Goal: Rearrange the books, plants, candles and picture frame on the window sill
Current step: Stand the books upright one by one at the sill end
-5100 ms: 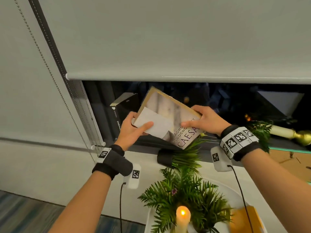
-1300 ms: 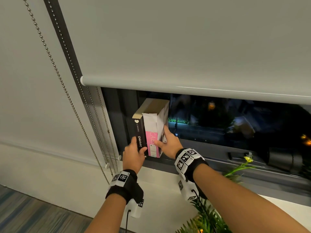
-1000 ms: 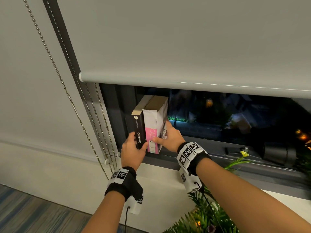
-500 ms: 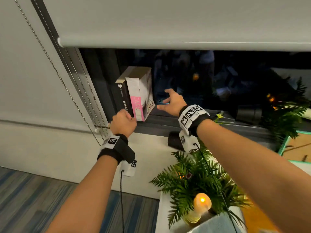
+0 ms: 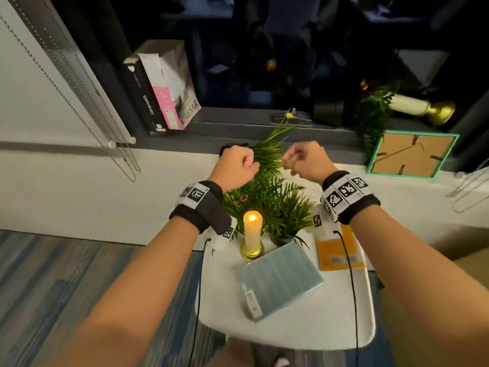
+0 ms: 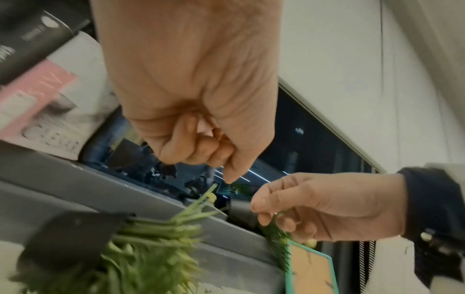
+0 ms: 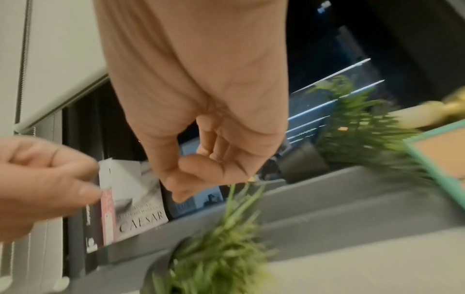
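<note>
Two books stand upright at the sill's left end: a black book and the Caesar book. A plant in a black pot lies toppled at the front of the window sill. My left hand hovers as a fist over its pot, holding nothing. My right hand, fingers curled and likewise holding nothing, hangs over its leaves. Further right lie a second toppled plant and a cream candle on a gold base. A teal picture frame leans there, back side showing.
Below my arms a small white table carries a lit candle, two upright plants, a pale teal book and an orange book. Blind chains hang at the left. Wrist cables trail over the table.
Both hands have left the books and drawn back from the sill. The right hand, spread half a second ago, is now curled. The view has tilted down to the table.
</note>
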The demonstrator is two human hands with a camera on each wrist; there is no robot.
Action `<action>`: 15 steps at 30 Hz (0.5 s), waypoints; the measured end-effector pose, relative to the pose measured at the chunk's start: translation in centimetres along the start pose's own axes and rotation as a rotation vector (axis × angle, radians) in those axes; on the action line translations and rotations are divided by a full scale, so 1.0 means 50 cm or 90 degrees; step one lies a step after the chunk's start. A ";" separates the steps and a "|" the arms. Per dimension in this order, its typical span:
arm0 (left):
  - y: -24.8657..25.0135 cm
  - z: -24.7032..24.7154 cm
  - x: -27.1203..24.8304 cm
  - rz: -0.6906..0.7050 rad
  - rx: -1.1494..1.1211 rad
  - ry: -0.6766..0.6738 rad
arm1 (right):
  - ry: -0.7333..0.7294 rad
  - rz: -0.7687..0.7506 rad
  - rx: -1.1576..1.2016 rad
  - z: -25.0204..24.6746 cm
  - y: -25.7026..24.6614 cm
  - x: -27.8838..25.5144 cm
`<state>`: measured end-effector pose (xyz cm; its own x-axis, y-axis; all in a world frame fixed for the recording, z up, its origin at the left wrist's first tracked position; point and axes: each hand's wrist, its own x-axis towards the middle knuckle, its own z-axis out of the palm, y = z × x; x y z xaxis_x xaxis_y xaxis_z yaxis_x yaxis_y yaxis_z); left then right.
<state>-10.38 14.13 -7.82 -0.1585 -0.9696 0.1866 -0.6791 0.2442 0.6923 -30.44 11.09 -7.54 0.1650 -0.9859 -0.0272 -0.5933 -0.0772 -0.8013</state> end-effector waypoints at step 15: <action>0.067 0.289 -0.188 -0.007 0.208 -0.289 | -0.020 0.035 -0.097 0.082 0.275 -0.204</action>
<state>-21.54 23.79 -17.34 -0.3930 -0.9000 -0.1882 -0.8580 0.2853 0.4272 -37.08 20.70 -20.74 0.1521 -0.9843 -0.0894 -0.7145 -0.0470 -0.6980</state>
